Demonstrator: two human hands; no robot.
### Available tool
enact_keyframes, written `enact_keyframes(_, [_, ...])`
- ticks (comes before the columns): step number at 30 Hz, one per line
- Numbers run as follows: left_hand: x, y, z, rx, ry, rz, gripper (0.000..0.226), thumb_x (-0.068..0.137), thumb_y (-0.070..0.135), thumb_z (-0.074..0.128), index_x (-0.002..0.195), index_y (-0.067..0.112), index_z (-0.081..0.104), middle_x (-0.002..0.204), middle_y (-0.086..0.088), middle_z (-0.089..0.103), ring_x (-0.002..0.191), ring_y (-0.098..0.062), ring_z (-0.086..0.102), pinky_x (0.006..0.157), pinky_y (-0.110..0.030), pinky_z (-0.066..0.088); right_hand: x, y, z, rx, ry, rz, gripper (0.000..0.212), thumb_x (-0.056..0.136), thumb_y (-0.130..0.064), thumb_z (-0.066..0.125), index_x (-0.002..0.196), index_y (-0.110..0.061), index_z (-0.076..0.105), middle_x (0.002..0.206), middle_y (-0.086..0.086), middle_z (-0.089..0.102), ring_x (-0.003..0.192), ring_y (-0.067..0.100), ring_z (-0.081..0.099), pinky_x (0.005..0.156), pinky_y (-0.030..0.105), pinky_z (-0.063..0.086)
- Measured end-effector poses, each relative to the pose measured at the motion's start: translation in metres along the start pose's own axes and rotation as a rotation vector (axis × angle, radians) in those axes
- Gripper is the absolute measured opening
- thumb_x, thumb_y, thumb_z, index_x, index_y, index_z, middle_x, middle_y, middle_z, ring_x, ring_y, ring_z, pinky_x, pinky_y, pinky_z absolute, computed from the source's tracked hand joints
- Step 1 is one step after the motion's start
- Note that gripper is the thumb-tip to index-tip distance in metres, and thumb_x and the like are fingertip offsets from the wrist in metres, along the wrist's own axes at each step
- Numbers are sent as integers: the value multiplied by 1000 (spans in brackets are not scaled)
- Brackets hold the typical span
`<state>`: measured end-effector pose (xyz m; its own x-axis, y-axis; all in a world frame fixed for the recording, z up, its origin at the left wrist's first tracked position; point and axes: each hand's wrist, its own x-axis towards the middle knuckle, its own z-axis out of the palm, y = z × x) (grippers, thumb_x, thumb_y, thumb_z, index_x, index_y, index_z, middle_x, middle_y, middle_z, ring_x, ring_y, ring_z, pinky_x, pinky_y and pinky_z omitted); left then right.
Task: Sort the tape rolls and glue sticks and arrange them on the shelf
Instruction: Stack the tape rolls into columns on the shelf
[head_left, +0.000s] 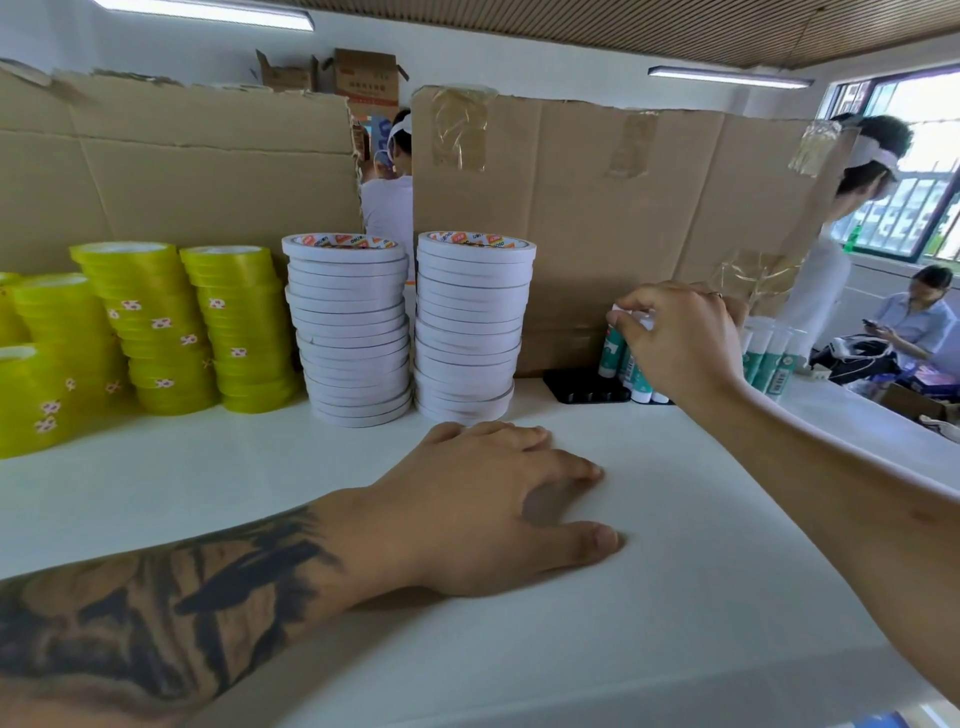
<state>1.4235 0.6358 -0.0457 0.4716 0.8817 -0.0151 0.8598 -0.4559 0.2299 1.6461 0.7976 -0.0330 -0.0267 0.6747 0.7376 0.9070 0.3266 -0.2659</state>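
Note:
Two tall stacks of white tape rolls (353, 332) (470, 325) stand in the middle of the white shelf (675, 545). To their left are several stacks of yellow tape rolls (156, 327). At the back right, teal-and-white glue sticks (613, 348) stand upright in a black tray (582, 392). My right hand (680, 338) pinches the white caps of these glue sticks from above. More glue sticks (774, 358) stand behind that hand. My left hand (498, 499) rests flat on the shelf, fingers spread, holding nothing.
Cardboard sheets (597, 208) form the back wall of the shelf, with a gap between them. Other people stand behind the cardboard and one sits at the far right. The shelf's right edge drops off near the glue sticks.

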Motion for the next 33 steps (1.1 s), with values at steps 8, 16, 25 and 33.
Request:
enact_keyframes(8, [0, 0, 0, -7, 0, 2, 70, 85, 87, 34, 149, 62, 24, 167, 16, 21, 152, -3, 13, 124, -40, 12, 1, 1, 1, 38, -47, 16, 17, 92, -42, 63, 92, -33, 77, 94, -10, 74, 101, 24, 62, 95, 50, 47])
enact_keyframes(16, [1, -2, 2, -22, -1, 4, 70, 85, 88, 34, 149, 62, 25, 167, 16, 21, 153, -4, 12, 124, -42, 12, 3, 1, 1, -132, -143, -46, 22, 98, -23, 57, 97, -24, 78, 107, -1, 69, 106, 32, 55, 96, 43, 29])
enact_keyframes(25, [-27, -7, -20, 57, 15, -5, 67, 89, 85, 32, 148, 55, 35, 157, 16, 39, 148, -8, 28, 120, -45, 26, -14, -22, -30, -458, -337, -160, 26, 96, -37, 49, 114, -21, 59, 125, 5, 62, 112, 34, 56, 100, 48, 35])
enact_keyframes(33, [-136, -84, -38, 114, 61, -184, 70, 86, 87, 30, 150, 58, 29, 165, 16, 27, 152, -6, 23, 123, -41, 24, -94, -119, -98, -395, -586, -242, 70, 94, -69, 29, 152, -34, 40, 161, -13, 35, 147, 17, 32, 120, 43, 25])
